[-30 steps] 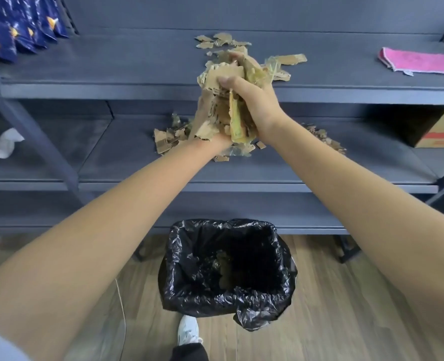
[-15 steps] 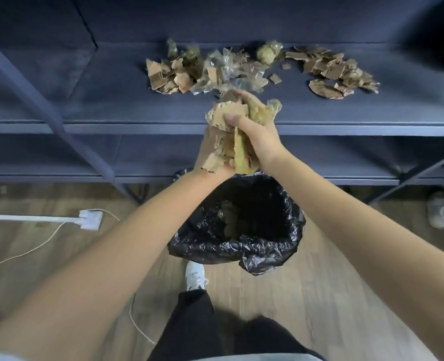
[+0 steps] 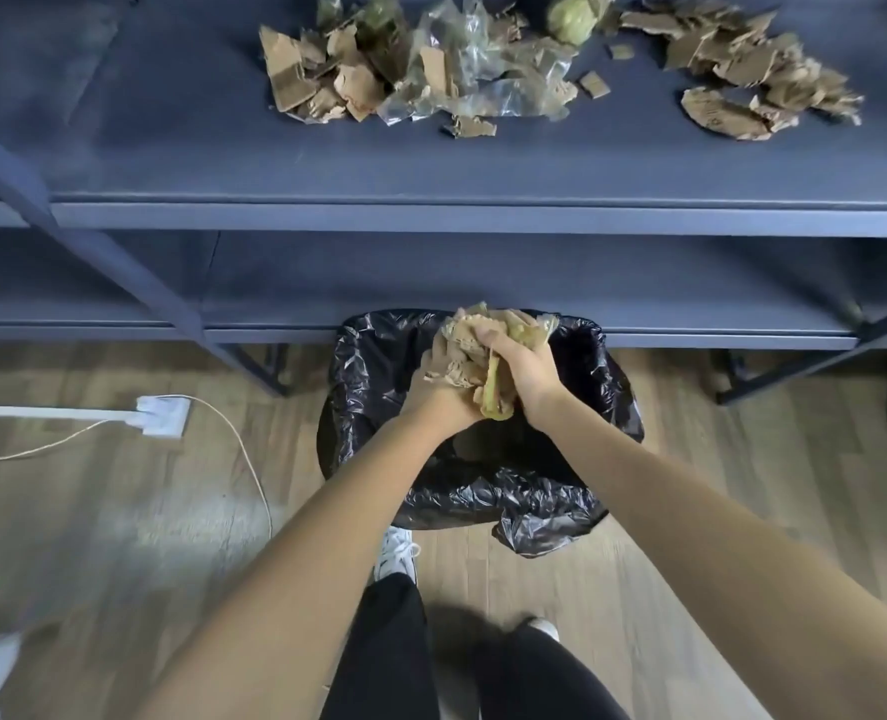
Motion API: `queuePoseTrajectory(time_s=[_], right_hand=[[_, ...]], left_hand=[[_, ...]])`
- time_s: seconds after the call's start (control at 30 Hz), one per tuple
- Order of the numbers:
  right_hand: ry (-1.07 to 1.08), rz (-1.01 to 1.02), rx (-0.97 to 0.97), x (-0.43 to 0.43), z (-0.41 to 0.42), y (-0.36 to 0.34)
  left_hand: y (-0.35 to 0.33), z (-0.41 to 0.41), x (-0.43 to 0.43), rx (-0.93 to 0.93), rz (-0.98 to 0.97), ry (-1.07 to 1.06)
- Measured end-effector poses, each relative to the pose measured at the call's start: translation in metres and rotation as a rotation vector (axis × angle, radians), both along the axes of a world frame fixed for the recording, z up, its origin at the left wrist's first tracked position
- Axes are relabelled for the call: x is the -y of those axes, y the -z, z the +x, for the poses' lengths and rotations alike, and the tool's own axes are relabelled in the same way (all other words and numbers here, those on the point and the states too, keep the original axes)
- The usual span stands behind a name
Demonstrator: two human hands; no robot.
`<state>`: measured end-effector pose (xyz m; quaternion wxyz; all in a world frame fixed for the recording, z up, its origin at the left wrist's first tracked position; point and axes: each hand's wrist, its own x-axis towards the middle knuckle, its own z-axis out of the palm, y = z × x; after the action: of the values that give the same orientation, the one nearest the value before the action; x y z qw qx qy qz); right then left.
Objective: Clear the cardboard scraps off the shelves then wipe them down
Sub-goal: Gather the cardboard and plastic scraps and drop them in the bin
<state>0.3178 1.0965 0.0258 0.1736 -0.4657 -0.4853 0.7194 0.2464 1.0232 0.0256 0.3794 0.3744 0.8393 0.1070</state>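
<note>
**A:** Head view puts your left hand (image 3: 444,389) and right hand (image 3: 524,368) pressed together over the mouth of the black-lined bin (image 3: 607,407), fingers of both clamped round a wad of cardboard scraps (image 3: 475,350).

**B:** So you just let go?

**A:** I'd drop your hands nearer the liner first, then part your fingers slowly, so light pieces fall inside and don't flutter onto the floor beside the bin.

**B:** And what's left?

**A:** Above the bin, the shelf (image 3: 171,148) holds a heap of torn cardboard and clear plastic (image 3: 415,75), with a second pile of scraps (image 3: 758,75) to its right. Wiping looks a way off yet.
</note>
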Motion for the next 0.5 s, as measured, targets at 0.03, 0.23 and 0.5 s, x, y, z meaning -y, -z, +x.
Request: queuePoseTrajectory(time_s=[0.03,0.23,0.5], right_hand=[[0.000,-0.011,0.027,-0.002,0.001,0.006],[-0.060,-0.047,0.181,-0.016,0.005,0.031],[-0.261,0.064,0.386,-0.021,0.004,0.038]], left_hand=[[0.010,-0.002,-0.002,-0.067,0.054,0.001],[0.054,-0.013,-0.001,-0.145,-0.065,0.072],[0.044,-0.014,-0.004,-0.103,-0.087,-0.011]])
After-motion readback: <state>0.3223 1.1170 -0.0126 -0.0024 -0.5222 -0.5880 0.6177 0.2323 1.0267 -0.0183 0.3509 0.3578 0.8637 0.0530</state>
